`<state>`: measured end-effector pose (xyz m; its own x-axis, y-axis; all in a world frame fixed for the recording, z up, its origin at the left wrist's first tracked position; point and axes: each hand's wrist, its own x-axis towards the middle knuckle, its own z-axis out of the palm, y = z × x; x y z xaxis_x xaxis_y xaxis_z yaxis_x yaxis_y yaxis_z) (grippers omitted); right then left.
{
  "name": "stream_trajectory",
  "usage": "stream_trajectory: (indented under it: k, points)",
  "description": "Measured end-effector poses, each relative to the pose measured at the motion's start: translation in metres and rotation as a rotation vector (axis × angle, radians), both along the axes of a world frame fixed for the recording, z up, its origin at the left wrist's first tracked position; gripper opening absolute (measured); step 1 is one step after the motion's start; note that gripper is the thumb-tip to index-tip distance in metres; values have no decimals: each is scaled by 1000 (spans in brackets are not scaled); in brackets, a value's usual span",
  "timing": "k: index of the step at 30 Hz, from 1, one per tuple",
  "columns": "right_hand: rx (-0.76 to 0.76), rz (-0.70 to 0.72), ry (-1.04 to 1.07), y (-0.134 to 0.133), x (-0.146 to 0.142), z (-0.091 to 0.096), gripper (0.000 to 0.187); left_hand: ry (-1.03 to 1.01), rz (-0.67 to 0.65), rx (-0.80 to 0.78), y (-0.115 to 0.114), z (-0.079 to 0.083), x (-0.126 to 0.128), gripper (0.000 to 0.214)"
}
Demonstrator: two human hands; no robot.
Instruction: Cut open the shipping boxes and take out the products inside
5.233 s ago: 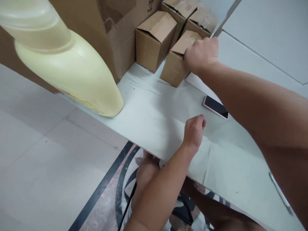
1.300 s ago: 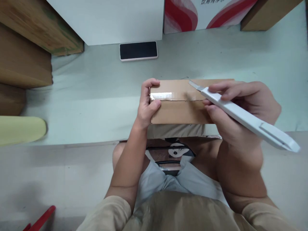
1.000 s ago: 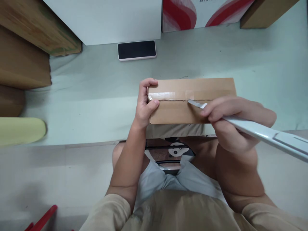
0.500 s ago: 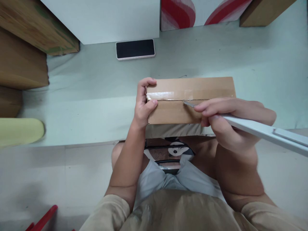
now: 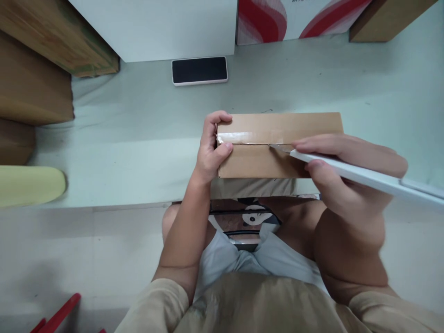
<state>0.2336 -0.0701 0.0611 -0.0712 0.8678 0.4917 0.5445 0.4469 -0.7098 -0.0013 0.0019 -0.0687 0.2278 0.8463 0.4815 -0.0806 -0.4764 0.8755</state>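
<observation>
A small brown cardboard box (image 5: 256, 162) lies at the near edge of the table, its long seam facing up with clear tape (image 5: 239, 137) along the left part. My left hand (image 5: 211, 150) grips the box's left end, thumb on top and fingers round the far side. In my right hand (image 5: 350, 171) is a white utility knife (image 5: 360, 175), pinched between thumb and fingers. Its blade tip meets the seam near the middle of the box. The right end of the box is partly hidden by my right hand.
A phone (image 5: 200, 70) lies on the pale table (image 5: 145, 115) beyond the box, against a white box (image 5: 166, 27). Cardboard boxes (image 5: 34, 78) stand at the left, with a yellow rounded object (image 5: 31, 186) nearer. A red-and-white box (image 5: 294, 21) stands at the back.
My right hand has shifted slightly right and its fingers have slid back along the knife, showing more of its front end. The view has moved a little; my left hand still grips the box.
</observation>
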Motion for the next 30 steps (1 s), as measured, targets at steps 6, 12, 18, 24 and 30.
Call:
stream_trajectory:
  k: [6,12,18,24,30]
  points:
    - [-120,-67,20,1,2,3,12,2,31,-7,0,-1,1,62]
    - [-126,-136,192,4,1,-2,20,-11,35,-14,1,-1,0,61]
    - [-156,-96,227,3,4,-3,18,-17,59,-54,0,0,1,65]
    - [-121,-59,255,3,4,-5,19,2,76,-21,1,-2,2,62]
    - [-134,-81,173,1,3,-2,19,-4,70,-30,2,-2,1,63]
